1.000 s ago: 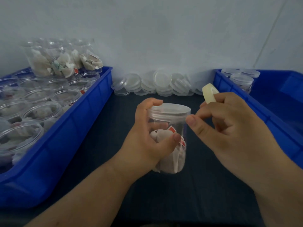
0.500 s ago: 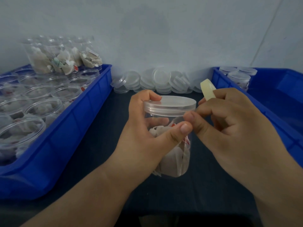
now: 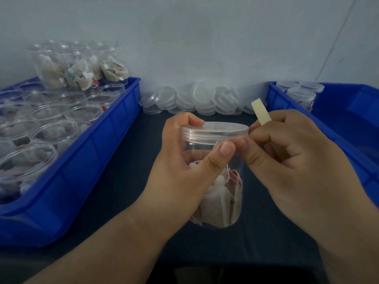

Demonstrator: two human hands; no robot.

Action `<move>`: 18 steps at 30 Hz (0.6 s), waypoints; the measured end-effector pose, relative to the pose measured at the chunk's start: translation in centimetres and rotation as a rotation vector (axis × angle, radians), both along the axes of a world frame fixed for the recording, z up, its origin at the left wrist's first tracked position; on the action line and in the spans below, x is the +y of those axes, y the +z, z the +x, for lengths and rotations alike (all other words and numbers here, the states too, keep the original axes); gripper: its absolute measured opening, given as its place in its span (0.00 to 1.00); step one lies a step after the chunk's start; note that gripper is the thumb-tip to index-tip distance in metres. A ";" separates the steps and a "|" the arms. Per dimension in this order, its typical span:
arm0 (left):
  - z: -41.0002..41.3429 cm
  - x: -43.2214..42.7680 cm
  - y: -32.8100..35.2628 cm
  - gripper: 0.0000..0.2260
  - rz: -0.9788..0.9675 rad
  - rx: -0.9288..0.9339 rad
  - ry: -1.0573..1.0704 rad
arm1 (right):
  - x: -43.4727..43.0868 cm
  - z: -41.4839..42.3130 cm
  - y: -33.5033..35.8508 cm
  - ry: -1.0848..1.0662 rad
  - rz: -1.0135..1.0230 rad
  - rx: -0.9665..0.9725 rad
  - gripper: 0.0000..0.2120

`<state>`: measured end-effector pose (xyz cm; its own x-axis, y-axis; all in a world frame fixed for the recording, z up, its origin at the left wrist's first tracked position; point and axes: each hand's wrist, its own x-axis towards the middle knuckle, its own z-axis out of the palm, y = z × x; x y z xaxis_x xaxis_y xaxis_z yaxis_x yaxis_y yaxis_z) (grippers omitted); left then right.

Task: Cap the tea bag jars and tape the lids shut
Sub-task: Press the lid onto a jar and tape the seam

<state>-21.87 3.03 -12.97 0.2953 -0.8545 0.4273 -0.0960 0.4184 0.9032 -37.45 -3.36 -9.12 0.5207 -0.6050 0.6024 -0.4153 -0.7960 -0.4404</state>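
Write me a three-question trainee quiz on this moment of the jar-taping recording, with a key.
1. True or false: the clear plastic jar of tea bags gripped by the left hand has its translucent round lid on.
2. What does the right hand hold? A) a loose lid B) a cream-coloured roll of tape C) a tea bag
3. Where do the open, uncapped jars stand?

Key: 1 true; 2 B; 3 in the blue plastic bin on the left.
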 end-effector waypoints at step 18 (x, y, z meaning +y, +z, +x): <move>-0.5 0.3 0.1 0.16 0.053 0.156 -0.019 | 0.9 -0.3 0.5 -0.009 -0.043 -0.058 0.10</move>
